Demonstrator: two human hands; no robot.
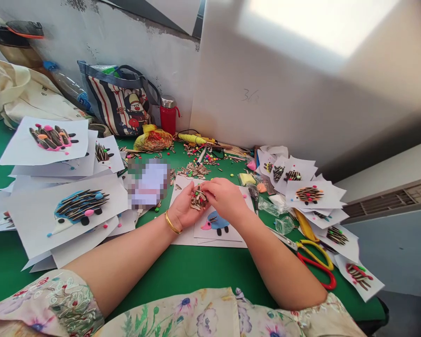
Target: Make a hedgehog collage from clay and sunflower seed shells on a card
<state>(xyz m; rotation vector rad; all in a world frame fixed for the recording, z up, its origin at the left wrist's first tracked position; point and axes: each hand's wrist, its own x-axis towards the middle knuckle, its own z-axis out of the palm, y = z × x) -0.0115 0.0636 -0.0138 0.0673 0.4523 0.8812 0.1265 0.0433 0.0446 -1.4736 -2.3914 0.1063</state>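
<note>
My left hand (185,207) lies palm up and cupped around a small heap of striped sunflower seeds (198,198) with a few coloured beads among them. The bent fingers of my right hand (226,199) meet at the edge of that heap; what they pinch is hidden. Under both hands lies white paper bearing a blue clay hedgehog (217,222) with a pink snout, black feet and a few seeds on its back. More loose sunflower seeds (192,171) are scattered just beyond the paper.
Stacks of paper with seed hedgehogs stand at left (115,196) and right (291,189). Scissors (315,262) and a yellow comb (305,225) lie right of my forearm. Behind are a striped bag (117,105), a red flask (168,117) and a yellow glue gun (194,139).
</note>
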